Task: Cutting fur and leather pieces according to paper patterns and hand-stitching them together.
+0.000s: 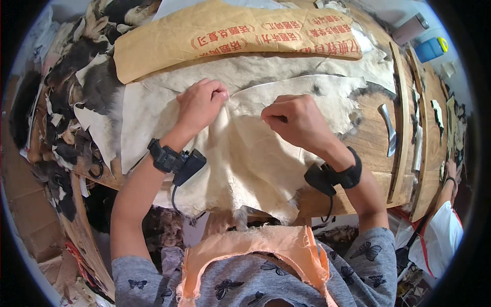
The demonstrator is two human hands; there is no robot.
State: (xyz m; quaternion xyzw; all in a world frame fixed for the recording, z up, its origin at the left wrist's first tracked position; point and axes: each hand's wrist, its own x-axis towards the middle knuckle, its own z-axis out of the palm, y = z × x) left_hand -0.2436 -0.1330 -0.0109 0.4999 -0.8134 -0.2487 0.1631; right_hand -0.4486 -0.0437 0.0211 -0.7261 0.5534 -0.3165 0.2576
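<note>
A large, cream-coloured hide with ragged, fur-fringed edges is spread on the brown wooden bench, and its near part is draped over the front edge. The two hands are held apart above it. The left hand is bent at the knuckles, and a raised fold of the hide is pinched at its fingertips. The right hand is curled with thumb and forefinger drawn together, raised over the hide; whether anything fine is held there cannot be told. A black strapped device is worn on each wrist.

Across the far side, a long sheet of brown paper with red print is laid over pale skins. To the left, dark and white fur scraps are heaped. On the right, a curved, silvery metal tool is placed beside a long wooden strip. At the far right, a co-worker's hand is seen near the bench.
</note>
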